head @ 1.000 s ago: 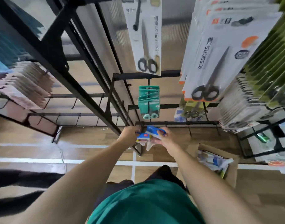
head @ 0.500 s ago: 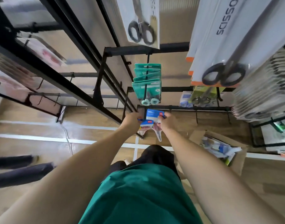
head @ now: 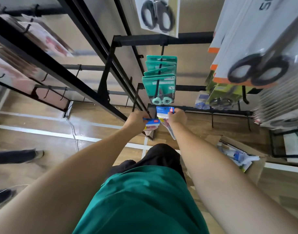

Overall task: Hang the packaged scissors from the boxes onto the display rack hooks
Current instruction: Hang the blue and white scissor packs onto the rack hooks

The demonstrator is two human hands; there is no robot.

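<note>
each hand (head: 136, 119) (head: 177, 116) apparently pinching one blue-topped scissors pack (head: 151, 123) (head: 164, 113)

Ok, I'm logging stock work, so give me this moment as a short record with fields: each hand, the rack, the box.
left hand: left hand holds a blue-topped scissors pack
right hand: right hand holds a second blue-topped pack up at the lowest rack bar
rack above: teal scissors packs hang on a hook
box: cardboard box on the floor at right, packs inside
</note>
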